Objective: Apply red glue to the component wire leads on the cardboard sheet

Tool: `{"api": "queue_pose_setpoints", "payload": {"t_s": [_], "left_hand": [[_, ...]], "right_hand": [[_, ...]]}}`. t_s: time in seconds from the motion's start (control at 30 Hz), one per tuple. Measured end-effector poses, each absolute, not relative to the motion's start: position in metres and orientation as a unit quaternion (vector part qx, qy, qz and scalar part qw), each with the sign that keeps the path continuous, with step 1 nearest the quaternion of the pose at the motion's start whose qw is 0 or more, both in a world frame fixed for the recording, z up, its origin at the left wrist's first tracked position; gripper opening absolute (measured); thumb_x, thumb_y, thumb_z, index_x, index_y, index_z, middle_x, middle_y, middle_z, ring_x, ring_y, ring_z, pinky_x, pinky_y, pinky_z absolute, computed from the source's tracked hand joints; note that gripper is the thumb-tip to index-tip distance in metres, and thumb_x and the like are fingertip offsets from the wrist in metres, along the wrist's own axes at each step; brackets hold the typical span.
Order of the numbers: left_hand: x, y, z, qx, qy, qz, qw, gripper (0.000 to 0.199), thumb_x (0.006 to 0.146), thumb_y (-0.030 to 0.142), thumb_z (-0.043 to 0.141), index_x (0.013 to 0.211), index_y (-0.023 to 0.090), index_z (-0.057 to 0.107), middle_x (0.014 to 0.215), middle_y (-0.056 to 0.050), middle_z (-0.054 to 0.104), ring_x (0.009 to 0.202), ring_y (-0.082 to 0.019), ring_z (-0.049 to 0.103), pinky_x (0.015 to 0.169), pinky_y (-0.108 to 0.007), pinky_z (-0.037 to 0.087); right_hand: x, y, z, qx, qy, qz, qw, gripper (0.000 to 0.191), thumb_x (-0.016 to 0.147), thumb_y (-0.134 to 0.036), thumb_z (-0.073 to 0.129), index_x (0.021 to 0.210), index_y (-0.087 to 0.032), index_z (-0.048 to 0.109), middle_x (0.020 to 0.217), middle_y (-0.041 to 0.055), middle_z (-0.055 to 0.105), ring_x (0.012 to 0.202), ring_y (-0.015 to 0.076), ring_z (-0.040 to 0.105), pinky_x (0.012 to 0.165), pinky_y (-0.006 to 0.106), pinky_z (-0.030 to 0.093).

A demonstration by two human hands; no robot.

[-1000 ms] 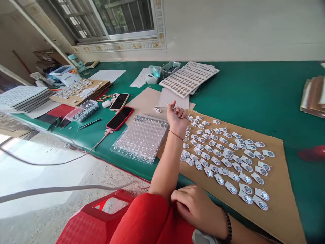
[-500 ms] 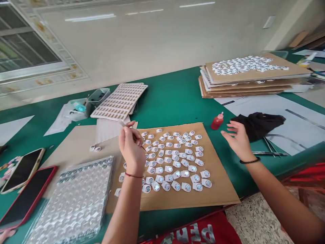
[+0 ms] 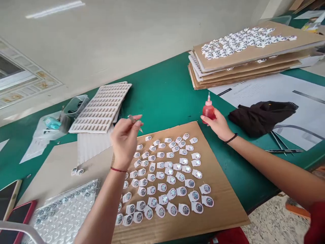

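My right hand (image 3: 219,125) is closed around a small squeeze bottle (image 3: 208,111) of red liquid. The bottle stands upright in the grip, its pink cap and thin nozzle pointing up. Over the far left part of a cardboard sheet (image 3: 223,203), my left hand (image 3: 125,139) pinches a slim, pen-like tool (image 3: 132,118); its exact kind is unclear. Rows of small white tabs with round silvery discs (image 3: 160,175) cover the sheet. My left forearm and hand hide some of those at the left.
Stacked cardboard sheets (image 3: 254,64) with more tabs stand at the back right. A dark cloth (image 3: 261,117) and tweezers (image 3: 283,150) lie right. Left are slotted white trays (image 3: 101,108), a plastic bin (image 3: 74,105), a clear blister tray (image 3: 66,213) and phones (image 3: 19,217).
My right hand has gone from open beside the red squeeze bottle to gripping it. The left hand still pinches the slim tool. The camera view has shifted.
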State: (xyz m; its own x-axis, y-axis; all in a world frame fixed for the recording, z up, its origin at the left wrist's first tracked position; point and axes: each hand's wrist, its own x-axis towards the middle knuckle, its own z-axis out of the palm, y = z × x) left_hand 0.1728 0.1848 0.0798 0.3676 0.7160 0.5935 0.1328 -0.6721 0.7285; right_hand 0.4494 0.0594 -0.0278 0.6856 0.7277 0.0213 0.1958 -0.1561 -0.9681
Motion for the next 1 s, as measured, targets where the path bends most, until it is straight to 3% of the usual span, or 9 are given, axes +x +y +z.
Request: {"api": "queue_pose_setpoints", "payload": {"t_s": [0.13, 0.23, 0.33, 0.4, 0.47, 0.57, 0.63, 0.87, 1.0], "left_hand": [[0.182, 0.184, 0.069, 0.832, 0.141, 0.486, 0.229, 0.023, 0.076, 0.009, 0.056, 0.093, 0.024, 0.063, 0.089, -0.001, 0.064, 0.083, -0.012, 0.063, 0.076, -0.025, 0.053], [0.188, 0.160, 0.058, 0.896, -0.029, 0.397, 0.198, 0.018, 0.073, 0.013, 0.061, 0.088, 0.022, 0.065, 0.085, 0.000, 0.066, 0.085, -0.014, 0.064, 0.075, -0.025, 0.057], [0.192, 0.134, 0.043, 0.899, -0.148, 0.372, 0.178, 0.016, 0.064, 0.018, 0.070, 0.076, 0.025, 0.064, 0.069, 0.006, 0.065, 0.080, -0.013, 0.064, 0.081, -0.027, 0.058], [0.193, 0.122, 0.032, 0.885, -0.140, 0.404, 0.184, 0.015, 0.064, 0.015, 0.067, 0.072, 0.027, 0.063, 0.064, 0.006, 0.063, 0.079, -0.015, 0.064, 0.083, -0.035, 0.057], [0.194, 0.116, 0.023, 0.874, -0.122, 0.422, 0.207, 0.010, 0.066, 0.015, 0.063, 0.068, 0.025, 0.062, 0.065, 0.006, 0.063, 0.078, -0.014, 0.063, 0.086, -0.037, 0.057], [0.194, 0.110, 0.013, 0.890, -0.106, 0.384, 0.223, 0.013, 0.076, 0.026, 0.056, 0.066, 0.020, 0.062, 0.074, 0.004, 0.066, 0.081, -0.011, 0.063, 0.089, -0.029, 0.055], [0.196, 0.108, 0.007, 0.906, -0.089, 0.351, 0.219, 0.020, 0.080, 0.032, 0.053, 0.070, 0.018, 0.063, 0.078, 0.000, 0.068, 0.084, -0.010, 0.064, 0.090, -0.024, 0.053], [0.203, 0.104, -0.007, 0.906, -0.075, 0.341, 0.237, 0.020, 0.080, 0.033, 0.054, 0.072, 0.017, 0.063, 0.076, 0.001, 0.068, 0.082, -0.011, 0.065, 0.096, -0.027, 0.049], [0.202, 0.098, -0.004, 0.912, 0.006, 0.288, 0.291, 0.017, 0.075, 0.034, 0.060, 0.079, 0.017, 0.062, 0.079, 0.003, 0.069, 0.082, -0.010, 0.065, 0.096, -0.024, 0.049]], "right_hand": [[0.440, 0.071, 0.006, -0.631, -0.320, 0.359, 0.608, 0.052, 0.077, -0.041, 0.048, 0.120, -0.021, 0.027, 0.075, -0.0024, 0.051, 0.049, 0.0015, 0.039, 0.043, 0.015, 0.030], [0.434, 0.078, 0.024, -0.559, -0.319, 0.436, 0.629, 0.047, 0.075, -0.042, 0.049, 0.113, -0.020, 0.035, 0.069, -0.0040, 0.047, 0.043, 0.0005, 0.033, 0.038, 0.015, 0.021], [0.431, 0.080, 0.026, -0.496, -0.305, 0.476, 0.659, 0.040, 0.078, -0.045, 0.043, 0.109, -0.020, 0.043, 0.056, -0.0062, 0.029, 0.038, -0.0008, 0.021, 0.038, 0.016, 0.018], [0.431, 0.078, 0.021, -0.472, -0.283, 0.490, 0.676, 0.040, 0.080, -0.048, 0.036, 0.108, -0.021, 0.044, 0.055, -0.0059, 0.020, 0.037, -0.0005, 0.017, 0.039, 0.017, 0.020], [0.432, 0.076, 0.014, -0.438, -0.257, 0.509, 0.695, 0.040, 0.082, -0.052, 0.029, 0.102, -0.021, 0.045, 0.058, -0.0054, 0.026, 0.038, -0.0007, 0.019, 0.041, 0.018, 0.021], [0.436, 0.074, 0.006, -0.383, -0.235, 0.546, 0.707, 0.035, 0.083, -0.047, 0.028, 0.089, -0.017, 0.046, 0.080, -0.0030, 0.047, 0.041, -0.0030, 0.023, 0.043, 0.017, 0.021], [0.437, 0.073, 0.003, -0.370, -0.233, 0.563, 0.701, 0.027, 0.082, -0.041, 0.033, 0.083, -0.016, 0.043, 0.092, -0.0021, 0.049, 0.044, -0.0037, 0.025, 0.044, 0.016, 0.020], [0.419, 0.070, 0.007, -0.437, -0.170, 0.555, 0.687, 0.034, 0.078, -0.049, 0.036, 0.071, -0.016, 0.038, 0.046, -0.0052, 0.025, 0.038, 0.0015, 0.027, 0.042, 0.017, 0.030], [0.403, 0.066, 0.005, -0.484, -0.187, 0.511, 0.686, 0.037, 0.076, -0.049, 0.038, 0.063, -0.015, 0.040, 0.039, -0.0034, 0.034, 0.034, 0.0055, 0.035, 0.037, 0.021, 0.034]]}}
